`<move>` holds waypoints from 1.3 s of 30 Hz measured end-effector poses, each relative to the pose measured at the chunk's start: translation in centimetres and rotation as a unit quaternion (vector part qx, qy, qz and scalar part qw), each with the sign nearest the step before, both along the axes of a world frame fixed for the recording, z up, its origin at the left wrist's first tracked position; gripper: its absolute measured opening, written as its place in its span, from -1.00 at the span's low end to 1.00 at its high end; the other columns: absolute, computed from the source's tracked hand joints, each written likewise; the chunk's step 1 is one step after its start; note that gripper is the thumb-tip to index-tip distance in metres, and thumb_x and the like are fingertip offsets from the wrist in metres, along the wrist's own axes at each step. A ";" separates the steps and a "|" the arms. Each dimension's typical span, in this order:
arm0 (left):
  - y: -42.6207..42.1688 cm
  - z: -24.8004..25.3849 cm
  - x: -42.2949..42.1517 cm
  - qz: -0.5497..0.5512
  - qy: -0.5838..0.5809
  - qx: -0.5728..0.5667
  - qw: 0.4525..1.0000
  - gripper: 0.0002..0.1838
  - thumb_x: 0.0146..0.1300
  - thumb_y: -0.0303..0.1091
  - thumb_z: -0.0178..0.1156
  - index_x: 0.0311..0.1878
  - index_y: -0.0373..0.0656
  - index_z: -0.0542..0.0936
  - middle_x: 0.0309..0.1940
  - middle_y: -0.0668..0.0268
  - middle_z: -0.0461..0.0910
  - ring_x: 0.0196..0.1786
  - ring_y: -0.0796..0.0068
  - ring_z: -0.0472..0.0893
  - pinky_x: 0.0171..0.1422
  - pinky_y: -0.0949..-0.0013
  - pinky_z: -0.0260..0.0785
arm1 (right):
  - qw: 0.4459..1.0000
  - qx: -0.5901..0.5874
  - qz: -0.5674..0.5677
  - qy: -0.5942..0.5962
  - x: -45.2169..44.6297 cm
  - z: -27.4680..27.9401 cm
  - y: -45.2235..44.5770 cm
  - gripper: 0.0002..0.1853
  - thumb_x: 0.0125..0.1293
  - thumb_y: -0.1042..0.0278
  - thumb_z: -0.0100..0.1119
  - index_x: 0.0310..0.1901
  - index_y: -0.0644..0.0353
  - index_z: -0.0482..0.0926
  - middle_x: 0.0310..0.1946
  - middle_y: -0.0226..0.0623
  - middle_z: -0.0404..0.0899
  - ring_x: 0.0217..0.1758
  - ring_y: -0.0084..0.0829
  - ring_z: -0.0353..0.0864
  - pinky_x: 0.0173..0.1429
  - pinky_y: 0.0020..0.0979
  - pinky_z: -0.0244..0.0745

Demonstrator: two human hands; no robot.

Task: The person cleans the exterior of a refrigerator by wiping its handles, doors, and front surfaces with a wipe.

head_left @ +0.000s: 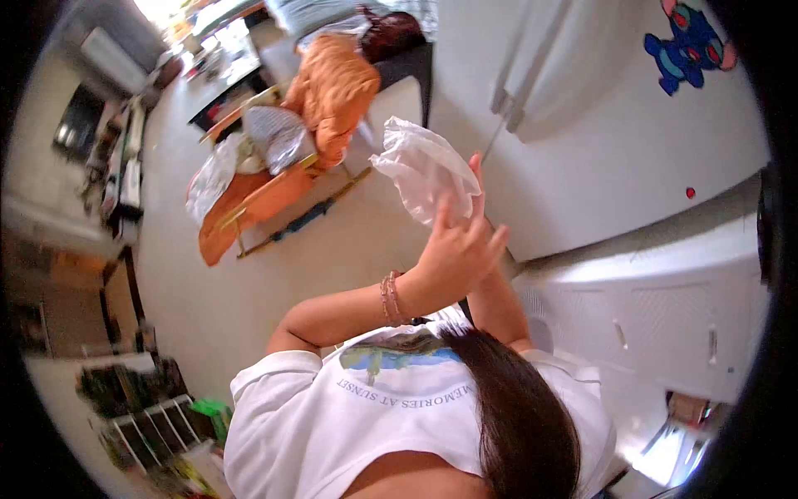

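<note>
A thin, crumpled white cloth or bag (420, 170) hangs in the air in front of the body. My left hand (457, 254), with beaded bracelets (389, 298) on its wrist, is at the cloth's lower right edge, fingers spread and slightly blurred. Behind it, my right hand (477, 185) holds the cloth; one finger shows upright along the cloth's right edge. The rest of the right hand is hidden by the left hand and the cloth. The two hands overlap in the view.
At the upper left, a rocking chair (258, 204) carries an orange cushion, an orange cloth (332, 87) and bags. A tall white cabinet (582, 141) with a blue figure sticker stands at the right. A white ribbed panel (665, 320) lies below it. Shelving (154, 428) is at the lower left.
</note>
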State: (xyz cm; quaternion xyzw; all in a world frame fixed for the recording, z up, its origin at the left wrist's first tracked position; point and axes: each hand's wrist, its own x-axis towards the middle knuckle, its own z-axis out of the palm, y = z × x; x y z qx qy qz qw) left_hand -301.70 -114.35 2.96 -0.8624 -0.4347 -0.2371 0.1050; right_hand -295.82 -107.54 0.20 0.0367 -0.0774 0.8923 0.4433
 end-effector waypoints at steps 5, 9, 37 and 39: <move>11.1 0.7 -2.0 -0.100 -0.209 -0.048 0.971 -0.79 -0.06 -0.38 0.16 -0.27 -0.04 0.51 -0.39 0.26 0.45 -0.23 0.31 0.48 -0.06 0.25 0.29 | 0.994 0.068 -0.034 -0.072 3.3 -0.9 8.8 -0.29 0.22 -0.26 -0.25 0.16 0.25 0.27 0.08 -0.10 0.34 0.10 -0.31 0.37 0.16 -0.38 0.28; 22.4 -0.1 -5.3 -0.003 -0.504 -0.269 0.821 -0.77 0.12 -0.33 0.13 -0.15 -0.14 0.46 -0.29 0.31 0.50 -0.23 0.41 0.50 -0.09 0.34 0.34 | 0.872 0.185 -0.213 -0.400 5.2 -3.9 15.2 -0.39 0.24 -0.02 -0.11 0.18 0.28 0.21 0.11 -0.14 0.30 0.12 -0.30 0.35 0.21 -0.39 0.19; 46.5 -0.3 -0.9 -0.197 -0.429 -0.610 0.637 -0.63 0.09 -0.36 0.23 -0.05 -0.14 0.36 -0.41 0.34 0.54 -0.44 0.69 0.47 -0.54 0.66 0.24 | 0.741 -0.012 -0.606 -0.289 10.0 -1.8 23.8 -0.55 0.21 0.07 -0.09 -0.02 0.26 0.41 -0.06 -0.16 0.45 0.07 -0.24 0.40 0.17 -0.15 0.28; 46.0 0.3 -0.4 -0.210 -0.440 -0.627 0.608 -0.60 0.11 -0.33 0.22 -0.01 -0.09 0.32 -0.43 0.37 0.52 -0.47 0.72 0.44 -0.55 0.67 0.21 | 0.778 0.114 -0.572 -0.233 10.0 -1.0 23.5 -0.54 0.19 0.09 -0.09 0.00 0.28 0.39 -0.04 -0.12 0.44 0.08 -0.17 0.39 0.16 -0.11 0.28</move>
